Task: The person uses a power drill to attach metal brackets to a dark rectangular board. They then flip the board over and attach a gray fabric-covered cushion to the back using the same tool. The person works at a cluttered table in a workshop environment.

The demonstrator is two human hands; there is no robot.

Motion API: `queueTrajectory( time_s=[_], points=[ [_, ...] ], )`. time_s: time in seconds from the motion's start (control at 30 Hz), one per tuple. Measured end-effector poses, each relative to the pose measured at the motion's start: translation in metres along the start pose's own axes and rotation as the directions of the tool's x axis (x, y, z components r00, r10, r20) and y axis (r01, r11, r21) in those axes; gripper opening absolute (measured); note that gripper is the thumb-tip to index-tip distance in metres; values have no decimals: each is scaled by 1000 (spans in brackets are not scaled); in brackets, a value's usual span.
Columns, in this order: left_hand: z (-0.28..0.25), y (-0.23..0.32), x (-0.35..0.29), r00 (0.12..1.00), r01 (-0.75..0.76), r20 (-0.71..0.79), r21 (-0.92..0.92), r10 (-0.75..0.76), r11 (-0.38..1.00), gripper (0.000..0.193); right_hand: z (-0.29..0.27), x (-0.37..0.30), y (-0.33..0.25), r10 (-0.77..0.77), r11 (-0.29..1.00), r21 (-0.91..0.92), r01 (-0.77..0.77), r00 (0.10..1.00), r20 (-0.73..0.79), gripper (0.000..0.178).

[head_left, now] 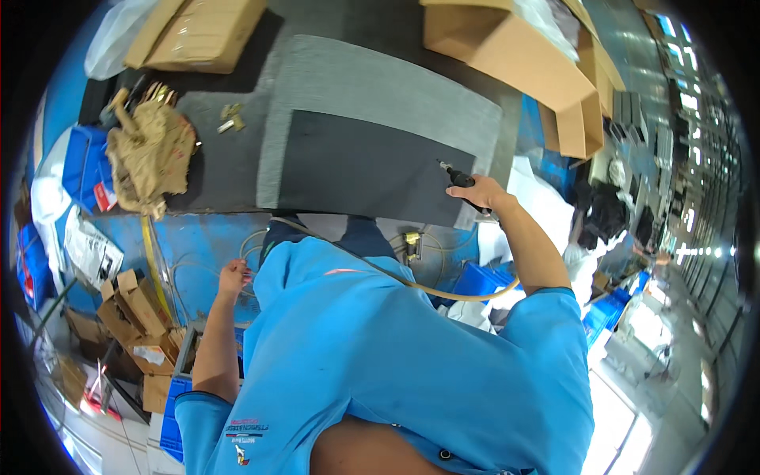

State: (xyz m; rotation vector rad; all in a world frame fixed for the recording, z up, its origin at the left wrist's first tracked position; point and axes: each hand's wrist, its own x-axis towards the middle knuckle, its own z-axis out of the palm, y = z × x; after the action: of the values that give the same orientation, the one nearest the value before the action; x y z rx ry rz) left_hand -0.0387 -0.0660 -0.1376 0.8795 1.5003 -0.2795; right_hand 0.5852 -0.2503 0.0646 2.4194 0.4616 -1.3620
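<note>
My right hand is wrapped round a black hand-held air tool with a thin metal tip. The tool is over the right end of a dark flat panel, its tip pointing to the far left; whether it touches the panel I cannot tell. Under the panel lies a larger grey sheet on the workbench. My left hand hangs low beside my body, off the bench's near edge, fingers loosely bent, with nothing visible in it. A tan hose curves across my front toward my right arm.
Crumpled brown paper and small brass-coloured pieces lie on the bench's left. Cardboard boxes stand at far left and far right. A yellow-black tool hangs below the near edge. Blue bins and cartons are at lower left.
</note>
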Motion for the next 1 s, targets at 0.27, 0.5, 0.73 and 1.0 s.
queueTrajectory(
  time_s=[0.27,0.5,0.73,1.0],
  points=[
    [133,37,-48,994,-112,29,138,109,984,27,0,71,132,-144,981,109,158,981,-127,83],
    [200,18,-80,988,-146,58,107,140,983,29,-23,84,127,-207,978,24,209,977,-57,87],
    [215,-8,-97,997,20,-78,-52,-24,998,27,-49,87,117,-209,954,-230,193,977,-46,79],
    [233,-35,-92,998,11,-65,-127,-20,992,26,-61,100,73,-257,721,-663,201,966,14,59]
  ],
)
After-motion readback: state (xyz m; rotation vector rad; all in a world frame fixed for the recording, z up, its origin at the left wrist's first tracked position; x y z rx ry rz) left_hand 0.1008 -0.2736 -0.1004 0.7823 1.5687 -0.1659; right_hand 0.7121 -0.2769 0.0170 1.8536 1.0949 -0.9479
